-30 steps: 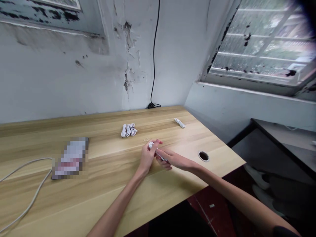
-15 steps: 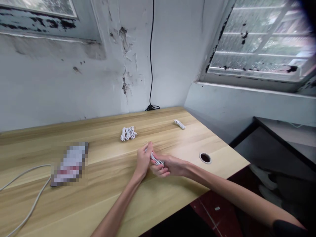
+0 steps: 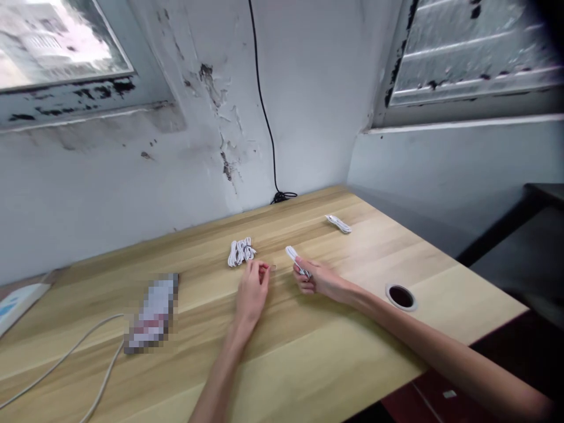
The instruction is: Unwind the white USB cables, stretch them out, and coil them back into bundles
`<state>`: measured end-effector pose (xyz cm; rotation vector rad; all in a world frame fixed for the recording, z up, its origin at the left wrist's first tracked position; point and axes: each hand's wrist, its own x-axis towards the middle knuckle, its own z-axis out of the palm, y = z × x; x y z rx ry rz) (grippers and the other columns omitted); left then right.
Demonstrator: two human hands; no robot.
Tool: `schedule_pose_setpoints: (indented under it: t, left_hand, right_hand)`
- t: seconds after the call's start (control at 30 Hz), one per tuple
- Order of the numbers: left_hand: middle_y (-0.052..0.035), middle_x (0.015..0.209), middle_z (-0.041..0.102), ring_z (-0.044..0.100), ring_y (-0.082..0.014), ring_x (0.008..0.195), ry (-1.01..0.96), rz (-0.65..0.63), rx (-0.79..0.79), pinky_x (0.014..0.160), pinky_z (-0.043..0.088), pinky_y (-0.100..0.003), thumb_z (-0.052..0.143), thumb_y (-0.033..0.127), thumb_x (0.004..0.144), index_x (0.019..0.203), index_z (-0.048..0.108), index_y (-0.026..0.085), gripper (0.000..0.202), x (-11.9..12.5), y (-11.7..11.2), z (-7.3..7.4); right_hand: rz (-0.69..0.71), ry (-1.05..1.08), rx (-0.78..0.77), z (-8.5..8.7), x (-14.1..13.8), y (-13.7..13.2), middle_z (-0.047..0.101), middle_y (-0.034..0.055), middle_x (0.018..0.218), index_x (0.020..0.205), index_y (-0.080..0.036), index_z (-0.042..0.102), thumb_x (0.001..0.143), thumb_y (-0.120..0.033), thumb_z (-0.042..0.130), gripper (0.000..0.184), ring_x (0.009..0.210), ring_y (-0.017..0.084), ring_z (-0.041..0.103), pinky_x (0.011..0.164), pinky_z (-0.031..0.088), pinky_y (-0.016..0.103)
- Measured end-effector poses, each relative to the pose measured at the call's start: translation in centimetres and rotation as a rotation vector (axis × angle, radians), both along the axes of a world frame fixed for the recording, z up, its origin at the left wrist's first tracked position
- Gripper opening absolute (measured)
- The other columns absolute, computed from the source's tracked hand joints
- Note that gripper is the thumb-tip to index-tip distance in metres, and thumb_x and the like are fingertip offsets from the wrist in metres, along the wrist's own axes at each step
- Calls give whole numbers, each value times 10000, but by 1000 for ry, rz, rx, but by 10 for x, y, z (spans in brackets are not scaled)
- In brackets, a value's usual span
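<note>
My right hand [image 3: 318, 278] is closed around a folded bundle of white cable [image 3: 291, 253], one looped end sticking out past the fingers toward the wall. My left hand [image 3: 252, 289] is off to the left, apart from that bundle. Its thumb and forefinger pinch a thin, short, curved strand [image 3: 273, 267], perhaps a tie, too small to make out well. Just beyond the left fingertips lie several coiled white cables [image 3: 241, 251] side by side on the wooden table [image 3: 304, 364]. Another white cable bundle [image 3: 339, 224] rests alone farther back on the right.
A pixelated phone-like object [image 3: 152, 314] lies at left beside a pale cord [image 3: 99, 330]. A white power strip [image 3: 20, 302] is at the far left. A black cable [image 3: 265, 111] hangs down the wall to the table's back edge. A round cable hole [image 3: 400, 297] is near the right side.
My hands have come apart: the left has moved leftward off the cable bundle with the thin strand, while the right keeps the bundle. The camera view has shifted and tilted.
</note>
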<state>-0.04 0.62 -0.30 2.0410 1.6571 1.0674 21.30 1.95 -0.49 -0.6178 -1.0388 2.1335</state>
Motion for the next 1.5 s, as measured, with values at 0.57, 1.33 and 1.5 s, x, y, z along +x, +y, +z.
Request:
schedule_pose_setpoints:
  t: [0.57, 1.33, 1.5]
  left_hand:
    - [-49, 867, 619, 595, -216, 821, -118, 21, -14, 773, 469, -339, 422, 428, 985, 880, 553, 202, 280, 16, -7, 0]
    - [-39, 905, 590, 563, -195, 849, -165, -33, 77, 800, 444, -320, 448, 357, 1001, 895, 557, 203, 216, 39, -32, 15]
    - [-40, 901, 573, 558, -203, 849, -52, -53, 160, 792, 444, -334, 431, 326, 1009, 899, 542, 213, 192, 37, -31, 13]
  right_hand:
    - [-78, 5, 77, 5, -8, -11, 361, -69, 668, 854, -205, 438, 887, -641, 566, 456, 510, 66, 277, 500, 275, 235]
    - [41, -58, 159, 11, -13, -20, 291, -88, 627, 819, -211, 410, 919, -628, 524, 444, 499, 67, 216, 465, 201, 231]
    - [13, -56, 183, 10, -16, -20, 277, -93, 609, 807, -213, 406, 932, -608, 516, 428, 484, 66, 207, 458, 187, 237]
